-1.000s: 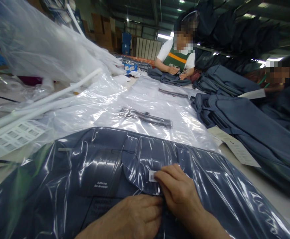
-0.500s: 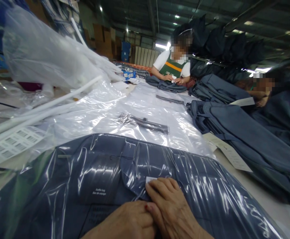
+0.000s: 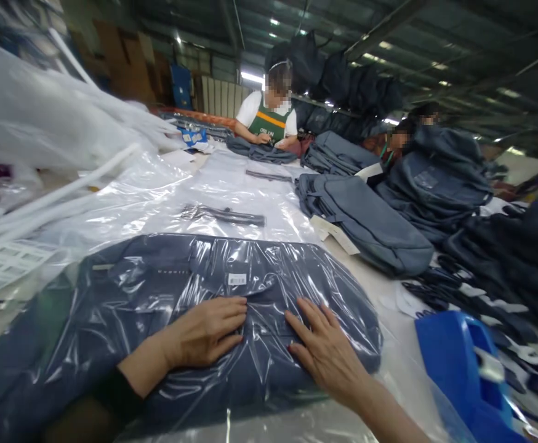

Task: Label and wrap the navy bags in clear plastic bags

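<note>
Landmark: the white sticker on the wrapped bag; every place below is taken from it.
Wrapped bag: dark, under clear film, flat on the worktop, spreading to both sides of the sticker, with much of its body on the sticker's near side, directly beneath the hands.
Long axis: side to side across the person, passing on the near side of the sticker; the rounded right end is in full view, while the left end slants toward the person and runs to the picture's edge.
Left hand: near side of the sticker, mostly to its left; palm down, fingers extended together and pointing right, resting on the film, gripping nothing.
Right hand: near side and right of the sticker; fingers spread and pointing away from the person, laid on the film, gripping nothing.
Nearer hand: the left, its fingertips just short of the sticker.
Clear film sheets: beyond the sticker.
Dark bag: beyond and right of it.
Blue holder: well right, on the near side.
</note>
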Demonstrator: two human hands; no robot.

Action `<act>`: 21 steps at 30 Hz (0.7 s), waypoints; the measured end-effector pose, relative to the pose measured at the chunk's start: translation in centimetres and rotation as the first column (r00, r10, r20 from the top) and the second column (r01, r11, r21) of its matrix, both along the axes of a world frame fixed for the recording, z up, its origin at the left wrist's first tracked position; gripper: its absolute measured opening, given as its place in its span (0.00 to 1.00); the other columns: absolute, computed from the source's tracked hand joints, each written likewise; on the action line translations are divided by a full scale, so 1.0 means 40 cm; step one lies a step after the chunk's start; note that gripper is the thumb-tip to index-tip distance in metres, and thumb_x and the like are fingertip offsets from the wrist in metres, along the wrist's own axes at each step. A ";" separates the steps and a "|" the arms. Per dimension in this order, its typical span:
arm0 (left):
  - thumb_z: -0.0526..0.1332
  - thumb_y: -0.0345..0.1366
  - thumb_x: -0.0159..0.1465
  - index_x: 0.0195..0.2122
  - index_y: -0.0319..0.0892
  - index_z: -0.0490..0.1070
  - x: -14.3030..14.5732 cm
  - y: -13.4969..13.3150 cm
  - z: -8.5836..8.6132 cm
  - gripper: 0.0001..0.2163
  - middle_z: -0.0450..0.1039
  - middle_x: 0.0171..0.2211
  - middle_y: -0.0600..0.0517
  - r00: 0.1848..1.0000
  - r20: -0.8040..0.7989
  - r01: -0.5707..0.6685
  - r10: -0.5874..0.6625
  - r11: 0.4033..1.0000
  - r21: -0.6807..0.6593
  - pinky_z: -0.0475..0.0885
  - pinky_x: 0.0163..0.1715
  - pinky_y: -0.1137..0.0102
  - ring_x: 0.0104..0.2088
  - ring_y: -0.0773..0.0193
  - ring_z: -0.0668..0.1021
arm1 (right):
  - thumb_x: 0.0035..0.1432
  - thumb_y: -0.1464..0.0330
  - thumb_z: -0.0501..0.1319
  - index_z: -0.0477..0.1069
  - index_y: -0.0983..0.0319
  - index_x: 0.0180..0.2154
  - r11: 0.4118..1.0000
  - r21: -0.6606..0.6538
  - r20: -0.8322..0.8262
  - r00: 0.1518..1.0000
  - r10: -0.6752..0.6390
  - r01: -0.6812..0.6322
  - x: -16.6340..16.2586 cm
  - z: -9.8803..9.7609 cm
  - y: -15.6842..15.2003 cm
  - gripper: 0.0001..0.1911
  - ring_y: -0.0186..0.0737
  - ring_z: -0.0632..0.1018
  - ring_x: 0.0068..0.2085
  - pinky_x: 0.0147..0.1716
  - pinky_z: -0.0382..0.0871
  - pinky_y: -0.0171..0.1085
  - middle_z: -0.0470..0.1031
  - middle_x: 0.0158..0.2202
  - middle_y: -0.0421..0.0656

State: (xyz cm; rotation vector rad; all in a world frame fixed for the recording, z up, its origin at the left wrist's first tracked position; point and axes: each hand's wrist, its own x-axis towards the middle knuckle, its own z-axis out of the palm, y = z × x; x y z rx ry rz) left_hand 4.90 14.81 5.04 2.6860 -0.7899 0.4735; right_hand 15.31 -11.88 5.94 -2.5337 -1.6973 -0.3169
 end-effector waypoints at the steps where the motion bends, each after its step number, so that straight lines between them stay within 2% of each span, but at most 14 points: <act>1: 0.52 0.33 0.67 0.47 0.31 0.71 -0.007 0.001 0.004 0.14 0.75 0.47 0.39 0.999 0.041 -0.004 0.001 0.998 0.065 0.74 0.50 0.58 0.53 0.52 0.74 | 0.65 0.61 0.55 0.62 0.60 0.58 1.000 0.026 0.013 1.000 0.005 -0.005 -0.005 -0.004 -0.006 0.22 0.53 0.64 0.62 0.57 0.62 0.58 0.63 0.61 0.54; 3: 0.51 0.33 0.69 0.49 0.32 0.71 -0.030 0.003 0.014 0.14 0.75 0.48 0.39 0.994 0.112 -0.030 0.008 0.981 0.191 0.75 0.47 0.56 0.51 0.50 0.75 | 0.64 0.64 0.55 0.64 0.60 0.56 0.994 0.099 0.042 0.998 0.052 -0.056 -0.014 -0.010 -0.010 0.20 0.50 0.67 0.60 0.56 0.64 0.56 0.66 0.58 0.54; 6: 0.50 0.34 0.70 0.50 0.35 0.71 -0.093 -0.002 0.016 0.14 0.75 0.48 0.41 0.988 0.136 -0.107 0.066 0.944 0.314 0.75 0.45 0.56 0.50 0.51 0.76 | 0.64 0.69 0.54 0.67 0.62 0.54 0.956 0.195 0.120 0.973 0.199 -0.219 -0.022 -0.018 -0.014 0.16 0.44 0.73 0.53 0.52 0.70 0.48 0.72 0.52 0.52; 8: 0.50 0.34 0.69 0.53 0.38 0.69 -0.147 -0.012 0.002 0.15 0.73 0.52 0.41 0.978 0.152 -0.185 0.140 0.921 0.342 0.72 0.48 0.54 0.52 0.50 0.75 | 0.65 0.70 0.53 0.68 0.62 0.52 0.919 0.224 0.177 0.941 0.289 -0.324 -0.026 -0.030 -0.022 0.15 0.43 0.74 0.50 0.48 0.72 0.45 0.73 0.50 0.51; 11: 0.52 0.36 0.69 0.59 0.45 0.64 -0.231 -0.032 -0.037 0.18 0.68 0.57 0.42 0.925 0.214 -0.372 0.314 0.861 0.346 0.64 0.55 0.47 0.57 0.47 0.70 | 0.64 0.71 0.53 0.67 0.62 0.54 0.894 0.215 0.242 0.908 0.341 -0.393 -0.038 -0.059 -0.040 0.17 0.47 0.72 0.54 0.51 0.71 0.49 0.72 0.52 0.50; 13: 0.55 0.39 0.68 0.61 0.49 0.61 -0.279 -0.045 -0.064 0.20 0.65 0.60 0.42 0.862 0.254 -0.503 0.438 0.795 0.339 0.58 0.57 0.45 0.59 0.45 0.68 | 0.63 0.71 0.54 0.65 0.63 0.56 0.895 0.181 0.283 0.893 0.349 -0.407 -0.053 -0.080 -0.048 0.20 0.49 0.70 0.57 0.52 0.69 0.52 0.71 0.55 0.49; 16: 0.59 0.41 0.65 0.63 0.50 0.58 -0.325 -0.064 -0.088 0.25 0.60 0.63 0.41 0.798 0.256 -0.602 0.545 0.724 0.338 0.55 0.58 0.45 0.61 0.43 0.64 | 0.61 0.72 0.54 0.64 0.72 0.55 0.902 0.184 0.339 0.887 0.315 -0.391 -0.094 -0.096 -0.039 0.21 0.52 0.69 0.57 0.54 0.68 0.53 0.70 0.55 0.55; 18: 0.61 0.41 0.64 0.64 0.50 0.57 -0.336 -0.074 -0.089 0.27 0.58 0.64 0.42 0.789 0.204 -0.612 0.579 0.715 0.338 0.55 0.58 0.44 0.62 0.42 0.63 | 0.60 0.69 0.57 0.66 0.75 0.54 0.916 0.217 0.334 0.907 0.256 -0.338 -0.131 -0.092 -0.017 0.22 0.54 0.72 0.55 0.53 0.70 0.51 0.72 0.53 0.58; 21: 0.62 0.41 0.64 0.63 0.52 0.58 -0.331 -0.084 -0.071 0.27 0.57 0.64 0.42 0.780 0.070 -0.607 0.621 0.726 0.324 0.55 0.58 0.43 0.63 0.42 0.60 | 0.56 0.63 0.63 0.66 0.66 0.56 0.954 0.205 0.273 0.949 0.156 -0.216 -0.189 -0.082 0.032 0.27 0.57 0.74 0.52 0.49 0.72 0.51 0.72 0.53 0.54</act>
